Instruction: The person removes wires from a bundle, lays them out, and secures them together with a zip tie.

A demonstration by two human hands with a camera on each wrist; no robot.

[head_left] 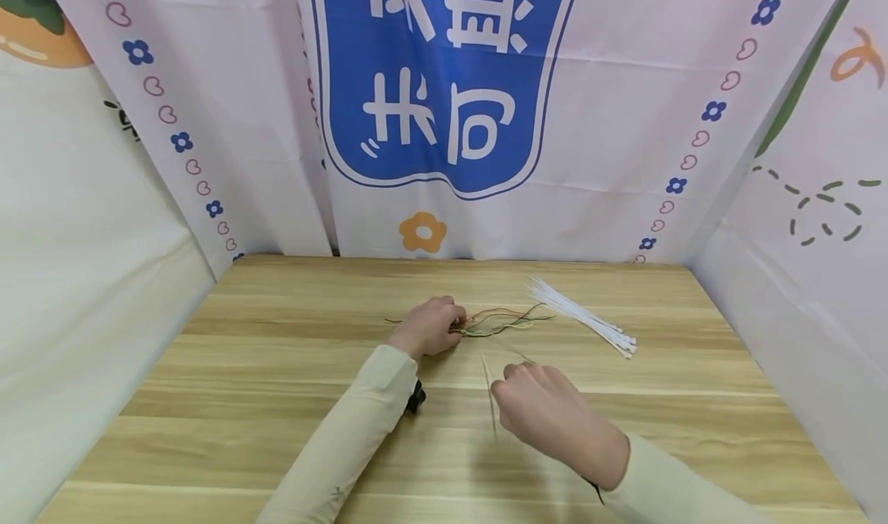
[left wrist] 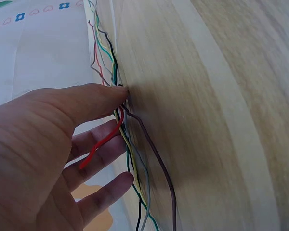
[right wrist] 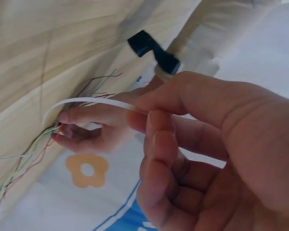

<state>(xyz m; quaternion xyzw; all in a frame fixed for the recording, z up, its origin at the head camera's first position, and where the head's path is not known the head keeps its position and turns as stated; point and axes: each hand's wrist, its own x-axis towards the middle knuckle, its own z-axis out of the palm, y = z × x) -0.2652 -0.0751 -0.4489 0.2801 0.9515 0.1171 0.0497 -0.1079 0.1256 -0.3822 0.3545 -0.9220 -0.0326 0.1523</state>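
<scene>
My left hand [head_left: 428, 328] pinches a bundle of thin coloured wires [head_left: 509, 325] between thumb and fingers, low over the table. In the left wrist view, red, brown, grey, yellow, green and black strands run past the thumb; a red wire [left wrist: 102, 144] sticks out from the rest. Nearer the front, my right hand [head_left: 548, 412] pinches a white cable tie [right wrist: 98, 100] between thumb and index finger. The tie bends in an arc towards the wires in the right wrist view; whether it touches them I cannot tell.
A fanned pile of white cable ties [head_left: 583, 316] lies right of the wires on the wooden table [head_left: 277, 401]. Behind the table hangs a printed cloth [head_left: 444, 223], with cloth at both sides too. A black wrist piece [head_left: 416, 398] sits on the left sleeve.
</scene>
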